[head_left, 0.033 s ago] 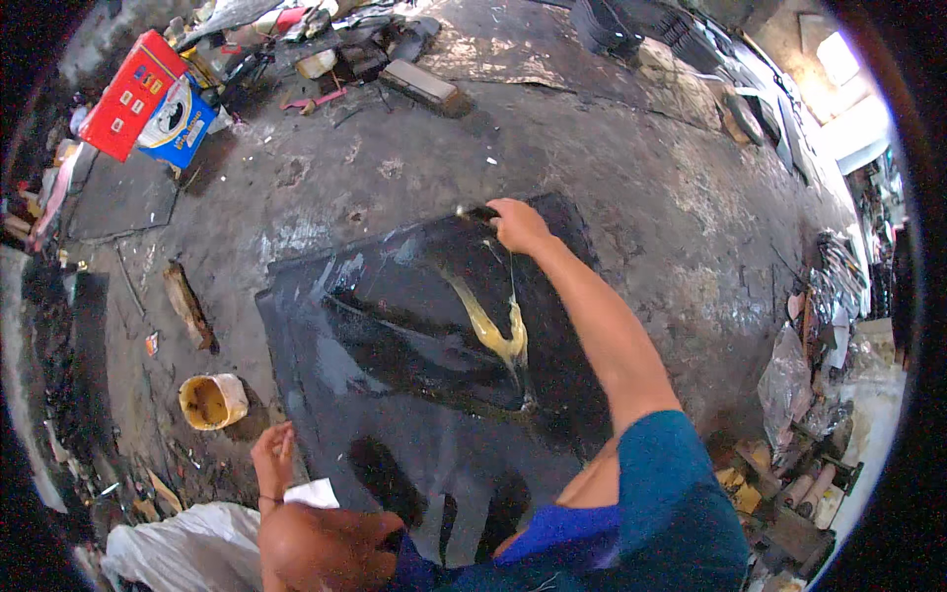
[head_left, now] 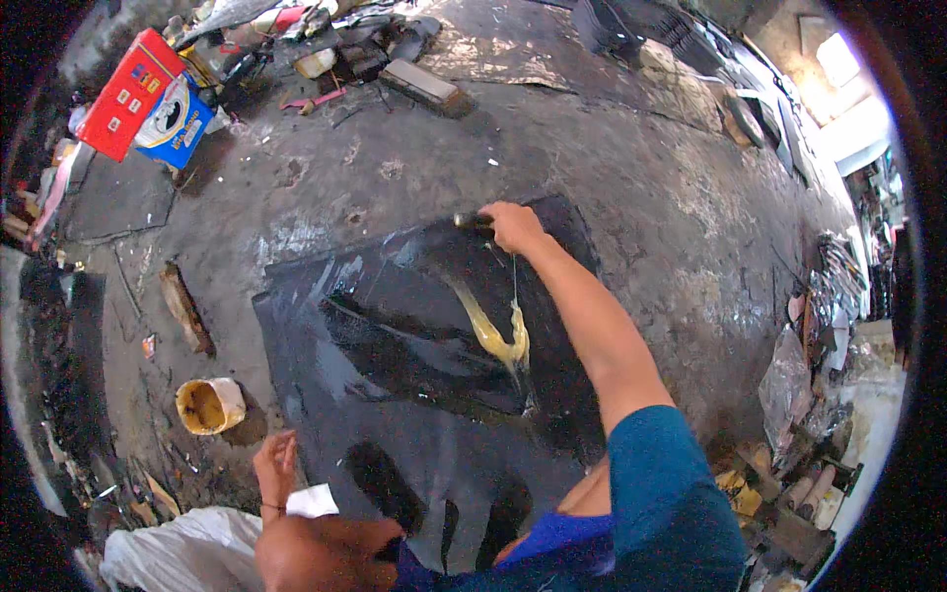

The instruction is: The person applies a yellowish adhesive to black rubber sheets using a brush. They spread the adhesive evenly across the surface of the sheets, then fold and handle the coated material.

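My right hand (head_left: 515, 229) is closed round a short dark-handled tool (head_left: 472, 221) above the far edge of a black sheet (head_left: 395, 434); the tool's exact kind is unclear. A thin glue strand hangs below this hand toward a forked streak of yellowish glue (head_left: 503, 345) on the sheet. By the sheet's near left edge, my left hand (head_left: 273, 466) hovers beside my knee, fingers loosely bent and apparently holding nothing. A white piece of paper or card (head_left: 312, 501) lies close to that wrist. Left of the sheet stands a pale tub (head_left: 229, 403) with yellow-brown glue inside.
A worn wooden piece (head_left: 185, 308) lies beyond the tub. A red and blue carton (head_left: 148, 104) stands at the far left, and a brick-like block (head_left: 422, 87) rests farther back. Plastic bags (head_left: 784, 385) and scrap line the right; a whitish sack (head_left: 182, 548) is at lower left.
The right hand and its tool have shifted slightly to the left. My left hand sits slightly lower in the picture.
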